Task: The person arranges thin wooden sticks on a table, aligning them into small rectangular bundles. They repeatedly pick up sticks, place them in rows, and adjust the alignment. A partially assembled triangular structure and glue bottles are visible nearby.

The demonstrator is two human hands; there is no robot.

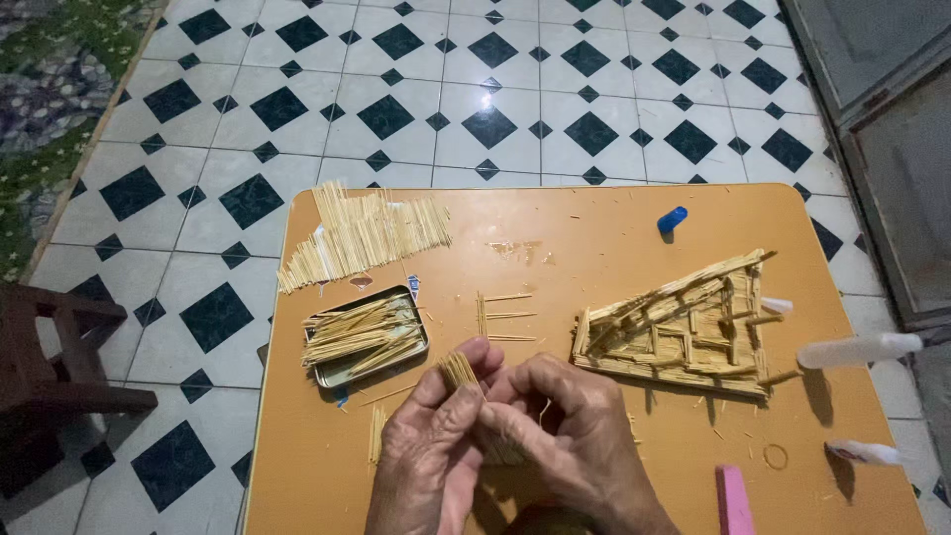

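Note:
My left hand point(431, 446) and my right hand point(560, 431) meet over the near edge of the orange table point(594, 228). Together they pinch a small bundle of thin wooden sticks point(459, 371), whose cut ends poke up above my left thumb. Just beyond my hands, a few single sticks point(500, 315) lie in a comb-like pattern on the table. To the right sits a triangular frame built of sticks point(684, 322). A metal tin point(421, 349) holding more sticks point(362, 332) stands to the left of my hands.
A large fan of loose sticks point(362, 236) lies at the table's far left. A blue cap point(672, 219), two clear glue bottles point(857, 350) point(865, 453) and a pink block point(734, 500) are on the right side. A dark wooden stool point(50, 367) stands on the tiled floor at left.

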